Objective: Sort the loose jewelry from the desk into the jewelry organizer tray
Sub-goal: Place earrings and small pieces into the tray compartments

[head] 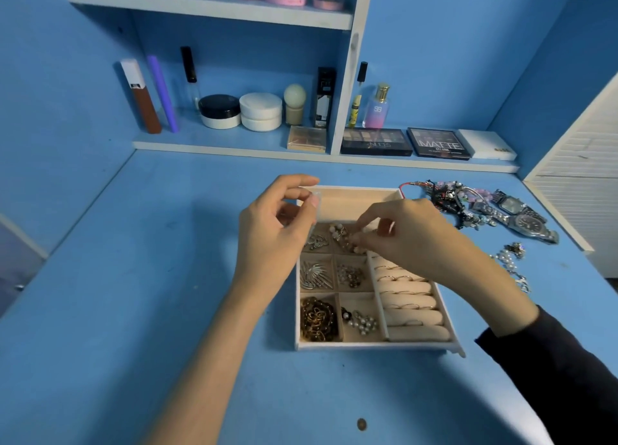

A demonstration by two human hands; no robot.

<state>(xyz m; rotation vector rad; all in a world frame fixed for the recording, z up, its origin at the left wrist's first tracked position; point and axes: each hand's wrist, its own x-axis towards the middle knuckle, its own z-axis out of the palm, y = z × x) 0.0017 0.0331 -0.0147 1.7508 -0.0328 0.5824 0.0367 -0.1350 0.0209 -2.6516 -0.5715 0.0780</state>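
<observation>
The blue counter (167,310) carries the jewelry organizer tray (368,345) at its middle, with the loose jewelry (468,203) heaped to the tray's far right. The right hand (411,230) has its grip pinched on a beaded piece (341,237) in a far compartment. The left hand (274,230) pinches a small clear piece (316,199); what it is I cannot tell. The beads are best lowered fully between the dividers, then released, so nothing spills over.

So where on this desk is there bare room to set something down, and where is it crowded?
Bare desk lies left of the organizer tray to the wall, and in front of it but for a small brown disc. Right of the tray is crowded: bracelets, watches, pearl strands. Its wide back compartment looks empty.
</observation>
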